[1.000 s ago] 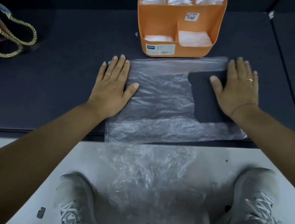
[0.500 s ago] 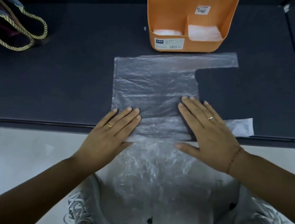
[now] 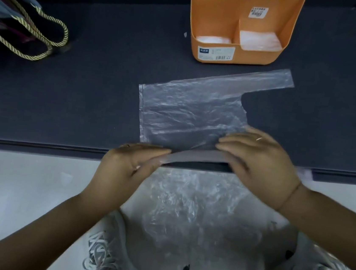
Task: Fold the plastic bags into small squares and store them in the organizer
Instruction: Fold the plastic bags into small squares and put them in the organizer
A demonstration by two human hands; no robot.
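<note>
A clear plastic bag (image 3: 188,111) lies flat on the dark desk (image 3: 76,101), close to the front edge and a little right of its middle. 1 long handle strip runs toward the back right and ends just in front of the orange organizer (image 3: 222,13), which stands at the back edge. The bag's near edge is raised off the desk as a narrow band between the 2 hands. The left hand (image 3: 129,164) pinches its left end at the front edge, fingers curled over the film. The right hand (image 3: 260,164) grips the right end the same way, fingers on top. The organizer's 2 front compartments hold folded bags (image 3: 258,40) – white, flat squares. Toward the back left corner sits a tote with gold rope handles (image 3: 50,40). Below the front edge, crumpled clear plastic (image 3: 191,207) lies between 2 white shoes (image 3: 103,257)
</note>
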